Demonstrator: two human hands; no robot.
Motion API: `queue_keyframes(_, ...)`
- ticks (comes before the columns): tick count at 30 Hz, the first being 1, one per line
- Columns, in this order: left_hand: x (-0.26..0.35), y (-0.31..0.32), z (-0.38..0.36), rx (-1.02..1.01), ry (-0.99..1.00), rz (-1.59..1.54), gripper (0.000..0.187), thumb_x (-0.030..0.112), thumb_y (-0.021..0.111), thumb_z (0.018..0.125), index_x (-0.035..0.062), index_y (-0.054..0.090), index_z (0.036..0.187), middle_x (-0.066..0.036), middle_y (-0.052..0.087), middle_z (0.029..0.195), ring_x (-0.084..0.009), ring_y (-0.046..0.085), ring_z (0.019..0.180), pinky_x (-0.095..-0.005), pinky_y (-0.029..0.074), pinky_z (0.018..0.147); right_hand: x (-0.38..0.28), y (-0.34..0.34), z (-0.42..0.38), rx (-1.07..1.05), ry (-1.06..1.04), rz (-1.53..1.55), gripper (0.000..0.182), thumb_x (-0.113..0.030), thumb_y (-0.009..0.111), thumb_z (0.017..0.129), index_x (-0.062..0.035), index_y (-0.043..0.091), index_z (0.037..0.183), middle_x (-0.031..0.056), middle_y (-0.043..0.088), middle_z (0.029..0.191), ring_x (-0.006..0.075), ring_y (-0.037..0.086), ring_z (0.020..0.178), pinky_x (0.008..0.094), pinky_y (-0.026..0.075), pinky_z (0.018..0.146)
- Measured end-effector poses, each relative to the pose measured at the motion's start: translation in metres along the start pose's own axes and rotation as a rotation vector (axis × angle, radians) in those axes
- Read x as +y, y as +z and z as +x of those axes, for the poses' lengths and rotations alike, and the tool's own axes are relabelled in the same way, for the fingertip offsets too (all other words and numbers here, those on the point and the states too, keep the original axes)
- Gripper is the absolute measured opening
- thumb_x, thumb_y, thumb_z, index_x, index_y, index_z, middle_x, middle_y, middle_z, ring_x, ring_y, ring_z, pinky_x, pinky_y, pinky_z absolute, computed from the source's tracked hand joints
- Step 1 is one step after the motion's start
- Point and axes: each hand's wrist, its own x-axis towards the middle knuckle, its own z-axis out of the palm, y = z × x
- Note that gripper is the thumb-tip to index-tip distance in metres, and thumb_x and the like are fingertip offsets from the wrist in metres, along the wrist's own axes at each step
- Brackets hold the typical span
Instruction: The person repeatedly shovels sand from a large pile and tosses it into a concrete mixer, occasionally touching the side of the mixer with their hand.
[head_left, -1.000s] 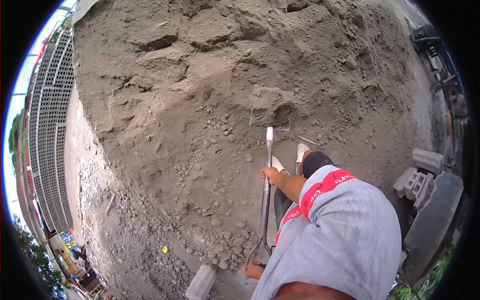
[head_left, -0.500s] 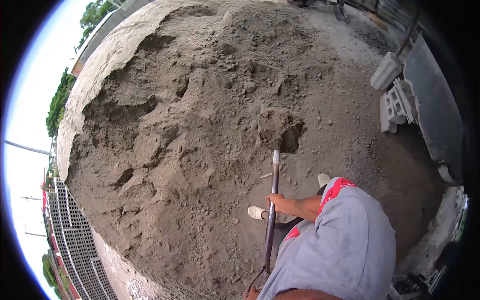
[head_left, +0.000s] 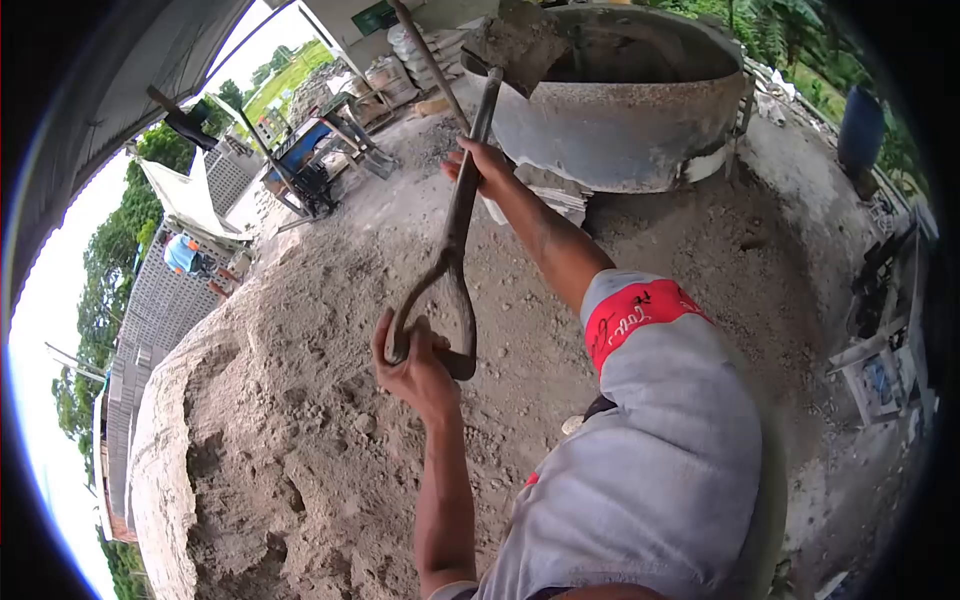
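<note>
A shovel (head_left: 458,215) is raised, its blade with grey sand (head_left: 520,48) at the near left rim of a large round metal tub (head_left: 620,125). My right hand (head_left: 482,168) is closed around the shaft partway up, with that arm stretched out. Lower down, my left hand (head_left: 415,368) grips the cross bar of the D-shaped handle. Some of its fingers are hidden behind the handle. Whether sand is leaving the blade cannot be made out.
A sand heap (head_left: 290,400) rises at the lower left. Stacked sacks (head_left: 420,55) and a blue-topped machine (head_left: 310,145) stand at the back. Another person (head_left: 190,258) bends by a block wall at the far left. A blue barrel (head_left: 860,130) stands at the right.
The loaded shovel has come up from the ground to the tub's rim. The view has swung toward the tub, and both hands have risen with the shovel.
</note>
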Motion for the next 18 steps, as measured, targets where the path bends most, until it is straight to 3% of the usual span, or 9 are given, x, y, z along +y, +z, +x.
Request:
queue_keyframes(2, -0.017, 0.053, 0.011, -0.228, 0.235, 0.356, 0.037, 0.004, 0.063, 0.076, -0.002, 0.05, 0.11, -0.007, 0.059, 0.076, -0.0095, 0.053, 0.062, -0.0211, 0.043, 0.056, -0.043, -0.027, 0.03, 0.055, 0.002, 0.056, 0.033, -0.025, 0.061, 0.081, 0.002, 0.046, 0.094, 0.0108, 0.053, 0.079, 0.0229, 0.058, 0.062, 0.0379, 0.054, 0.058)
queue_keyframes(3, -0.018, 0.068, -0.003, -0.279, 0.163, 0.287, 0.036, 0.007, 0.065, 0.076, -0.0006, 0.051, 0.108, -0.008, 0.059, 0.081, -0.0113, 0.054, 0.069, -0.0217, 0.044, 0.062, -0.057, -0.044, 0.033, 0.046, 0.013, -0.025, 0.034, -0.027, 0.06, 0.082, 0.0012, 0.046, 0.096, 0.0112, 0.052, 0.08, 0.0222, 0.057, 0.062, 0.038, 0.055, 0.058)
queue_keyframes(5, -0.044, 0.063, -0.027, -0.356, 0.534, 0.419, 0.034, 0.007, 0.066, 0.076, -0.0004, 0.052, 0.106, -0.008, 0.059, 0.08, -0.0124, 0.054, 0.07, -0.0217, 0.044, 0.064, -0.056, -0.053, 0.012, 0.032, 0.002, -0.008, 0.032, -0.029, 0.057, 0.084, -0.0007, 0.047, 0.095, 0.0101, 0.054, 0.076, 0.0218, 0.058, 0.062, 0.0341, 0.053, 0.056)
queue_keyframes(8, -0.079, -0.004, -0.067, -0.353, 0.206, 0.281, 0.034, 0.001, 0.065, 0.075, -0.0007, 0.05, 0.106, -0.005, 0.054, 0.074, -0.0097, 0.049, 0.062, -0.0212, 0.041, 0.056, -0.018, -0.068, -0.01, -0.026, 0.147, -0.154, 0.031, -0.027, 0.061, 0.081, 0.0004, 0.049, 0.089, 0.01, 0.056, 0.077, 0.0215, 0.059, 0.06, 0.0321, 0.052, 0.055)
queue_keyframes(10, -0.064, -0.075, -0.094, -0.069, 0.202, 0.33, 0.035, 0.001, 0.064, 0.076, -0.0011, 0.048, 0.107, -0.004, 0.052, 0.071, -0.0081, 0.046, 0.059, -0.02, 0.038, 0.052, 0.043, -0.06, -0.021, -0.077, 0.29, -0.284, 0.031, -0.022, 0.072, 0.071, -0.0013, 0.051, 0.082, 0.0088, 0.056, 0.074, 0.0206, 0.061, 0.064, 0.0287, 0.051, 0.056)
queue_keyframes(14, -0.031, -0.137, -0.145, 0.138, 0.117, 0.702, 0.044, 0.0, 0.065, 0.073, -0.0029, 0.048, 0.114, -0.004, 0.052, 0.066, -0.0087, 0.048, 0.055, -0.0207, 0.04, 0.05, 0.191, -0.059, -0.083, -0.166, 0.598, -0.139, 0.022, -0.02, 0.063, 0.078, -0.0068, 0.051, 0.066, 0.0053, 0.048, 0.052, 0.0162, 0.049, 0.046, 0.0286, 0.037, 0.045)
queue_keyframes(16, -0.02, -0.148, -0.189, 0.388, -0.147, 0.562, 0.048, -0.001, 0.064, 0.071, -0.0038, 0.047, 0.116, -0.005, 0.053, 0.065, -0.0095, 0.049, 0.053, -0.0214, 0.04, 0.049, 0.266, -0.068, -0.142, -0.002, 0.887, -0.258, 0.021, -0.016, 0.06, 0.082, -0.0049, 0.05, 0.067, 0.0062, 0.048, 0.055, 0.0165, 0.048, 0.046, 0.0307, 0.039, 0.046)
queue_keyframes(17, -0.014, -0.151, -0.212, 0.527, -0.349, 0.34, 0.052, -0.002, 0.064, 0.069, -0.0047, 0.046, 0.118, -0.005, 0.053, 0.064, -0.0102, 0.05, 0.052, -0.0222, 0.041, 0.049, 0.299, -0.074, -0.18, 0.076, 1.046, -0.329, 0.015, -0.009, 0.06, 0.081, 0.002, 0.05, 0.084, 0.0077, 0.051, 0.062, 0.0176, 0.048, 0.047, 0.0335, 0.043, 0.044)
queue_keyframes(18, -0.009, -0.16, -0.242, 0.69, -0.407, 0.279, 0.053, -0.005, 0.061, 0.067, -0.006, 0.045, 0.118, -0.007, 0.054, 0.063, -0.0117, 0.051, 0.05, -0.0233, 0.043, 0.048, 0.352, -0.1, -0.218, -0.056, 1.153, -0.479, 0.017, -0.011, 0.059, 0.082, 0.0028, 0.051, 0.088, 0.0073, 0.051, 0.062, 0.0168, 0.049, 0.048, 0.0322, 0.044, 0.046)
